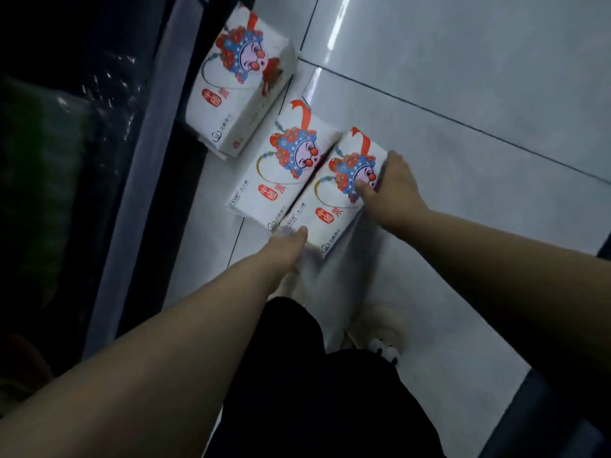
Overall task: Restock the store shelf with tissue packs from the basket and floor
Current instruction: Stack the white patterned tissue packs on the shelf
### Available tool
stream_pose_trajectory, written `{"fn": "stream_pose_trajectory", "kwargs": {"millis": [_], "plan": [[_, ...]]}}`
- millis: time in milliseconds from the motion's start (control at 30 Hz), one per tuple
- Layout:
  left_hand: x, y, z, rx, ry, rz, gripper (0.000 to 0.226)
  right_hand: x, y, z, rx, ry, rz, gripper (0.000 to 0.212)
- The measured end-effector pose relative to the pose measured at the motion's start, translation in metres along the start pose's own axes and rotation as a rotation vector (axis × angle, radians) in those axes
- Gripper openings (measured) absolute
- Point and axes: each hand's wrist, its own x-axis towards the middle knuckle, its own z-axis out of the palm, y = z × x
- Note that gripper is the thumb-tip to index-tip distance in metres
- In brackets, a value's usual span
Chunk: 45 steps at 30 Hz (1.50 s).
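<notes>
I observed the nearest tissue pack lying on the floor. My right hand grasped its right edge, thumb on top. My left hand met its near corner; grip not determinable.

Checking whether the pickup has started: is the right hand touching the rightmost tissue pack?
Touching. The head view shows the right hand on the rightmost tissue pack, thumb pressed on its printed top, fingers curled over its right edge.
</notes>
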Motion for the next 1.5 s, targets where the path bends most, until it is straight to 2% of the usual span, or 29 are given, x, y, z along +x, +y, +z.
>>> {"fn": "stream_pose_trajectory", "kwargs": {"millis": [100,133,167,200,267,300,333,367,467,567,600,633,700,767,900,1000,1033,1133,1200,1333,1433,1500], "plan": [[0.034,-0.011,0.008,-0.311,-0.034,-0.088,0.03,0.028,0.016,0.017,0.169,0.017,0.017,0.078],[0.042,-0.014,0.01,-0.397,-0.06,-0.067,0.027,0.034,0.022,0.018,0.209,0.018,0.021,0.074],[0.049,-0.016,0.013,-0.448,-0.087,-0.029,0.033,0.036,0.027,0.017,0.247,0.019,0.03,0.069],[0.056,-0.018,0.015,-0.483,-0.1,0.009,0.05,0.038,0.035,0.016,0.274,0.032,0.052,0.063],[0.067,-0.025,0.015,-0.549,-0.106,0.033,0.106,0.034,0.047,0.007,0.283,0.061,0.108,0.06],[0.069,-0.029,0.015,-0.567,-0.122,0.028,0.124,0.027,0.053,0.001,0.304,0.044,0.154,0.061],[0.06,-0.027,0.015,-0.574,-0.152,0.027,0.131,0.019,0.059,-0.004,0.349,0.013,0.201,0.062],[0.044,-0.022,0.014,-0.59,-0.187,0.032,0.129,0.006,0.063,-0.011,0.411,-0.014,0.236,0.063],[-0.018,-0.007,0.008,-0.544,-0.196,0.033,0.103,-0.038,0.069,-0.032,0.587,-0.056,0.292,0.074],[-0.079,0.004,-0.005,-0.417,-0.15,0.039,0.107,-0.09,0.054,-0.068,0.719,-0.115,0.321,0.105],[-0.101,0.009,-0.012,-0.411,-0.139,0.058,0.106,-0.106,0.047,-0.082,0.751,-0.152,0.325,0.109],[-0.125,0.015,-0.018,-0.412,-0.141,0.083,0.102,-0.125,0.036,-0.098,0.771,-0.193,0.31,0.101],[-0.174,0.027,-0.033,-0.419,-0.16,0.138,0.097,-0.16,0.016,-0.13,0.776,-0.277,0.237,0.063],[-0.222,0.039,-0.048,-0.414,-0.154,0.197,0.101,-0.196,-0.003,-0.163,0.755,-0.301,0.183,0.047],[-0.33,0.062,-0.068,-0.385,-0.133,0.334,0.1,-0.272,-0.041,-0.238,0.796,-0.254,0.069,0.043],[-0.418,0.077,-0.076,-0.4,-0.133,0.442,0.099,-0.329,-0.065,-0.295,0.869,-0.208,0.028,0.08],[-0.445,0.08,-0.077,-0.407,-0.134,0.475,0.101,-0.347,-0.071,-0.313,0.892,-0.196,0.017,0.083],[-0.527,0.09,-0.076,-0.403,-0.12,0.588,0.093,-0.404,-0.088,-0.364,0.981,-0.136,-0.031,0.066],[-0.575,0.095,-0.073,-0.394,-0.111,0.662,0.077,-0.437,-0.094,-0.393,1.022,-0.084,-0.067,0.074],[-0.66,0.109,-0.063,-0.315,-0.167,0.775,0.073,-0.502,-0.101,-0.443,1.13,0.038,-0.139,0.081],[-0.708,0.124,-0.059,-0.274,-0.194,0.843,0.057,-0.548,-0.107,-0.472,1.213,0.132,-0.212,0.087],[-0.735,0.136,-0.058,-0.241,-0.241,0.925,0.068,-0.573,-0.112,-0.487,1.255,0.208,-0.266,0.088]]}}
